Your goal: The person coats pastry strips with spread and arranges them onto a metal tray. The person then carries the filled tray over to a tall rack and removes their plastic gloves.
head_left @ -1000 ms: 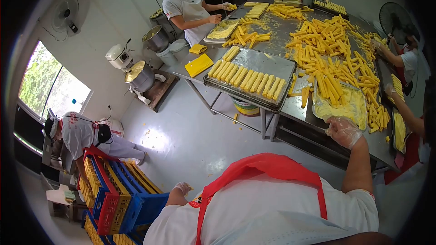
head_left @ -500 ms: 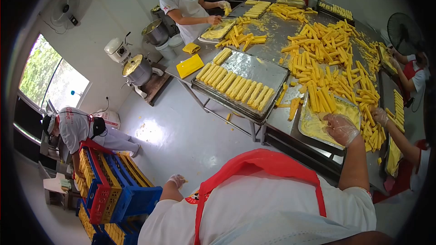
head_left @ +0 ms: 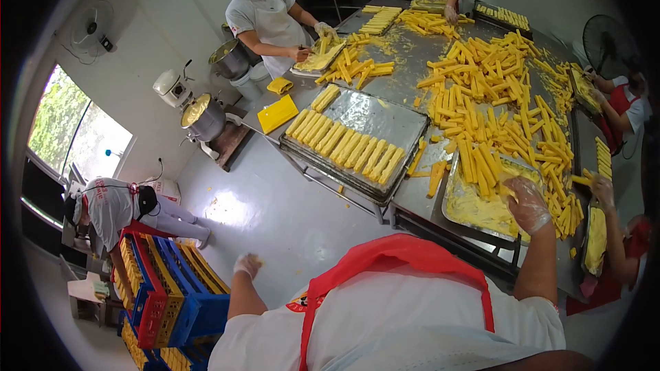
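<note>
My right hand [head_left: 528,206], in a clear glove, is over the right side of a tray of yellow spread [head_left: 474,211]. Its fingers are curled together at a yellow piece, partly hidden by the hand. Yellow sticks [head_left: 480,166] lie across the far part of that tray. My left hand [head_left: 248,264], also gloved, is low over the floor, left of my apron. Its fingers are bent; a small yellowish bit shows at the fingertips, too small to name. Left of the spread tray, a metal tray [head_left: 375,115] bears a row of coated sticks [head_left: 344,144].
A large pile of yellow sticks [head_left: 481,75] covers the table's middle. A yellow scraper-like sheet [head_left: 278,114] lies at the left edge. Co-workers stand at the far left [head_left: 265,20], far end and right side. Another person bends over stacked crates [head_left: 199,309]. A mixer [head_left: 205,118] stands behind.
My right hand has moved from the spread tray's near edge in over the tray. My left hand has shifted left and up. The view has turned slightly, and co-workers' hands have moved.
</note>
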Demonstrator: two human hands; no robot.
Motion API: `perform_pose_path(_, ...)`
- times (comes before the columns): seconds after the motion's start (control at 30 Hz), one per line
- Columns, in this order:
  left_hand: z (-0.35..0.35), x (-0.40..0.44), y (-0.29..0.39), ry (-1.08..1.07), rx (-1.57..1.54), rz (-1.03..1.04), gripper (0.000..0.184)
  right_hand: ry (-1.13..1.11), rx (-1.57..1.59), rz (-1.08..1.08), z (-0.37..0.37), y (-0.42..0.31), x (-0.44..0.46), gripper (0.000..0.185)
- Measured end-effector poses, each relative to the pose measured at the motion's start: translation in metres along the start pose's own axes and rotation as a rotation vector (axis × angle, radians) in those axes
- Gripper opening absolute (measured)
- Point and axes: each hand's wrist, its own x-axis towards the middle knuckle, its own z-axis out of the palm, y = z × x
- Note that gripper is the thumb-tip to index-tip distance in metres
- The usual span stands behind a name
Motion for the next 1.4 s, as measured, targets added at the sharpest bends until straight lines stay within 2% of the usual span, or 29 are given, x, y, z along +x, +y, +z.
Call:
perform_pose_path(0.07, -0.027, 0.021, -0.040, 0.315, -0.038, -0.089, 0.033, -0.013, -0.022, -0.008, 0.000, -0.001, 0.002, 0.036)
perform_pose_path(0.1, -0.063, 0.033, -0.055, 0.400, 0.033, -0.111, 0.028, -0.019, -0.015, 0.036, -0.001, -0.008, 0.005, 0.035)
perform_pose_path(0.13, -0.116, 0.035, -0.069, 0.472, -0.234, -0.119, 0.025, -0.024, -0.021, 0.038, 0.002, -0.009, 0.005, 0.035)
perform_pose_path(0.17, -0.154, 0.039, -0.078, 0.639, -0.262, -0.069, 0.023, 0.003, -0.024, 0.057, 0.006, -0.008, 0.005, 0.035)
perform_pose_path(0.2, -0.162, 0.073, -0.086, 0.999, -0.116, -0.027, 0.025, 0.032, -0.026, 0.075, 0.010, -0.009, 0.004, 0.035)
perform_pose_path(0.23, -0.227, 0.054, -0.073, 1.120, -0.244, 0.014, 0.030, 0.026, -0.031, 0.074, 0.012, -0.011, 0.005, 0.035)
perform_pose_path(0.27, -0.265, 0.064, -0.063, 1.193, -0.600, 0.029, 0.037, 0.027, -0.016, 0.051, 0.012, -0.014, 0.008, 0.035)
perform_pose_path(0.33, -0.356, 0.057, -0.036, 1.255, -0.880, 0.303, 0.040, 0.040, -0.011, 0.032, 0.013, -0.022, 0.014, 0.035)
perform_pose_path(0.4, -0.418, 0.056, -0.008, 1.238, -0.974, 0.427, 0.036, 0.037, 0.012, 0.118, 0.013, -0.032, 0.017, 0.034)
perform_pose_path(0.47, -0.459, 0.066, 0.016, 1.201, -0.971, 0.586, 0.039, 0.033, 0.045, 0.183, 0.007, -0.049, 0.022, 0.034)
perform_pose_path(0.53, -0.495, 0.039, 0.033, 0.957, -1.141, 0.853, 0.042, 0.006, 0.066, 0.250, 0.004, -0.060, 0.024, 0.031)
perform_pose_path(0.57, -0.497, 0.049, 0.041, 0.948, -1.144, 0.863, 0.042, 0.002, 0.061, 0.260, 0.006, -0.065, 0.022, 0.031)
perform_pose_path(0.63, -0.500, 0.076, 0.050, 0.861, -0.816, 1.018, 0.046, 0.070, 0.016, 0.346, 0.010, -0.072, 0.016, 0.029)
perform_pose_path(0.67, -0.498, 0.086, 0.052, 0.858, -0.811, 1.033, 0.046, 0.073, 0.011, 0.359, 0.011, -0.076, 0.016, 0.029)
perform_pose_path(0.73, -0.485, 0.098, 0.058, 0.946, -0.722, 1.028, 0.047, 0.235, 0.093, 0.480, 0.014, -0.080, 0.014, 0.029)
perform_pose_path(0.77, -0.472, 0.118, 0.062, 1.027, -0.683, 1.021, 0.048, 0.241, 0.084, 0.500, 0.017, -0.079, 0.013, 0.029)
perform_pose_path(0.87, -0.457, 0.135, 0.063, 0.927, -0.738, 1.040, 0.049, 0.389, -0.026, 0.469, 0.024, -0.075, 0.014, 0.033)
perform_pose_path(0.93, -0.456, 0.140, 0.062, 0.978, -0.699, 1.065, 0.047, 0.438, -0.102, 0.378, 0.032, -0.083, 0.025, 0.036)
perform_pose_path(1.0, -0.455, 0.147, 0.063, 0.735, -1.115, 1.160, 0.044, 0.438, -0.146, 0.317, 0.043, -0.083, 0.031, 0.037)
perform_pose_path(1.03, -0.461, 0.135, 0.055, 0.785, -1.119, 1.217, 0.055, 0.440, -0.098, 0.322, 0.044, -0.089, 0.039, 0.038)
perform_pose_path(1.07, -0.464, 0.128, 0.050, 0.780, -1.122, 1.212, 0.055, 0.445, -0.052, 0.326, 0.046, -0.094, 0.046, 0.038)
perform_pose_path(1.13, -0.467, 0.121, 0.043, 0.734, -1.445, 1.264, 0.076, 0.454, -0.022, 0.326, 0.050, -0.097, 0.056, 0.038)
perform_pose_path(1.17, -0.466, 0.122, 0.043, 0.610, -1.600, 1.215, 0.100, 0.464, -0.035, 0.296, 0.052, -0.101, 0.061, 0.037)
perform_pose_path(1.2, -0.465, 0.120, 0.038, 0.609, -1.593, 1.215, 0.100, 0.475, -0.047, 0.266, 0.054, -0.104, 0.064, 0.036)
perform_pose_path(1.27, -0.464, 0.113, 0.024, 0.236, -2.108, 1.399, 0.112, 0.471, 0.007, 0.274, 0.058, -0.105, 0.068, 0.036)
perform_pose_path(1.33, -0.456, 0.116, 0.007, 0.204, -2.114, 1.408, 0.117, 0.472, 0.065, 0.269, 0.060, -0.109, 0.076, 0.035)
perform_pose_path(1.4, -0.445, 0.120, -0.006, 0.191, -2.169, 1.587, 0.108, 0.452, 0.087, 0.290, 0.060, -0.116, 0.083, 0.030)
